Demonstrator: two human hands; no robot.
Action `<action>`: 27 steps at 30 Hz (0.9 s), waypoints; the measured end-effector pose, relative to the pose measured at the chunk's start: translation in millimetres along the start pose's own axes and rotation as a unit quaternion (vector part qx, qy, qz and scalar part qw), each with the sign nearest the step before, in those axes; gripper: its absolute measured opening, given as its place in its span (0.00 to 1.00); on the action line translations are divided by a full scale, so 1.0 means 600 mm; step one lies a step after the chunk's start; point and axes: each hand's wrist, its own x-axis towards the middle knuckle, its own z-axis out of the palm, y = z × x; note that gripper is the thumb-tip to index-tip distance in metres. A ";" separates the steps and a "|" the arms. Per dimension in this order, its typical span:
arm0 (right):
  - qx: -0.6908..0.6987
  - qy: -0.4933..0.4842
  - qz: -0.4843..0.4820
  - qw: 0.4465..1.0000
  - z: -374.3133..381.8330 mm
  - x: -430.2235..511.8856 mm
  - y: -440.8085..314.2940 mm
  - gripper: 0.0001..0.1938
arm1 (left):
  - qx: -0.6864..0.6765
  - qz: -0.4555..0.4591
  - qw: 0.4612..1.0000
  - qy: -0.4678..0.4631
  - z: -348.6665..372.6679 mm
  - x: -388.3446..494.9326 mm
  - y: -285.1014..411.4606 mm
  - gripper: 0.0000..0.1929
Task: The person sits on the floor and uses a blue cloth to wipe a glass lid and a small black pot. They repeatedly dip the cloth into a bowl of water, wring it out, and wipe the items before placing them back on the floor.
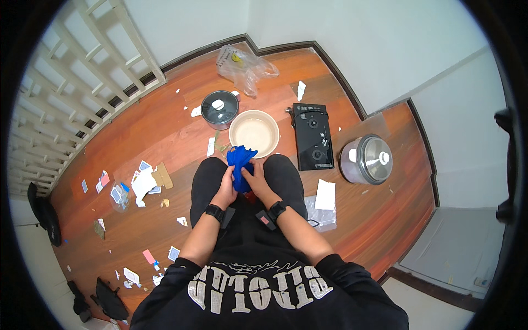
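Note:
Between my knees, a bunched blue cloth or bag [239, 169] is gripped by both hands. My left hand [227, 185] holds its left side, and my right hand [256, 179] has its fingers on the right side. Crumpled folds stick up above my fingers; what may be inside cannot be seen. Just beyond the blue item stands a round beige basin [255, 128], whose near rim it partly covers. Behind the basin to the left sits a dark pot [220, 108] with a glass lid and pale handles. Both wrists wear black straps.
A black two-plate cooktop [312, 136] and a lidded steel rice cooker [365, 159] stand at right. A clear plastic bag [243, 68] lies near the wall. Playing cards [84, 186] and paper scraps [144, 183] litter the left floor. White paper [325, 194] lies by my right knee.

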 end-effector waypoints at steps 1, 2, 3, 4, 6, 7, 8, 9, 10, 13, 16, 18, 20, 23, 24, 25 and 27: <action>-0.047 0.002 0.011 0.999 0.003 -0.002 0.001 0.37 | -0.010 0.000 1.000 -0.030 0.004 -0.002 0.001 0.27; -0.051 -0.030 0.068 0.996 0.006 -0.005 0.001 0.48 | -0.014 0.001 0.998 -0.054 0.009 -0.005 0.004 0.29; -0.060 -0.021 0.064 0.996 0.007 -0.007 0.001 0.49 | -0.018 -0.012 0.999 -0.047 0.014 -0.011 0.006 0.30; -0.076 -0.015 0.072 0.994 0.007 -0.009 0.000 0.49 | -0.018 -0.022 0.999 -0.035 0.018 -0.016 0.009 0.32; -0.032 -0.022 0.073 0.997 0.004 -0.010 0.000 0.50 | -0.018 -0.036 0.999 -0.032 0.025 -0.022 0.016 0.34; 0.029 -0.036 0.067 0.997 0.001 -0.009 0.000 0.49 | -0.020 -0.041 0.998 -0.041 0.027 -0.024 0.018 0.34; 0.090 -0.050 0.061 0.993 -0.001 -0.007 0.000 0.49 | -0.025 -0.044 0.998 -0.040 0.027 -0.024 0.019 0.34; 0.078 -0.058 0.082 0.992 -0.004 -0.005 0.000 0.48 | -0.022 -0.045 0.998 -0.043 0.025 -0.022 0.020 0.33; 0.067 -0.066 0.102 0.990 -0.007 -0.003 0.000 0.47 | -0.021 -0.044 0.998 -0.037 0.023 -0.019 0.019 0.33; 0.056 -0.050 0.106 0.991 -0.008 0.006 -0.002 0.40 | -0.035 -0.018 0.999 -0.017 0.013 -0.008 0.014 0.30; 0.051 0.004 -0.007 0.999 -0.007 0.006 -0.008 0.35 | -0.079 0.029 0.996 -0.035 0.002 0.003 0.009 0.26; 0.001 -0.071 -0.010 0.997 -0.009 0.000 -0.015 0.34 | -0.085 0.021 0.995 -0.047 -0.004 0.007 0.007 0.25; -0.096 -0.063 -0.080 0.990 -0.014 -0.008 -0.025 0.29 | -0.110 0.006 0.991 -0.070 -0.011 0.008 0.009 0.25; 0.046 -0.045 0.057 0.996 -0.031 0.003 -0.050 0.24 | -0.100 -0.004 0.989 -0.108 -0.015 0.000 0.020 0.24; 0.141 -0.015 0.023 0.990 -0.037 0.004 -0.061 0.21 | -0.103 0.000 0.988 -0.116 -0.012 -0.005 0.026 0.24; 0.184 -0.030 0.048 0.981 -0.048 0.008 -0.073 0.20 | -0.091 0.019 0.986 -0.137 -0.007 -0.011 0.033 0.22; 0.214 -0.020 0.140 0.967 -0.071 0.020 -0.100 0.22 | -0.073 0.049 0.987 -0.134 0.012 -0.032 0.045 0.18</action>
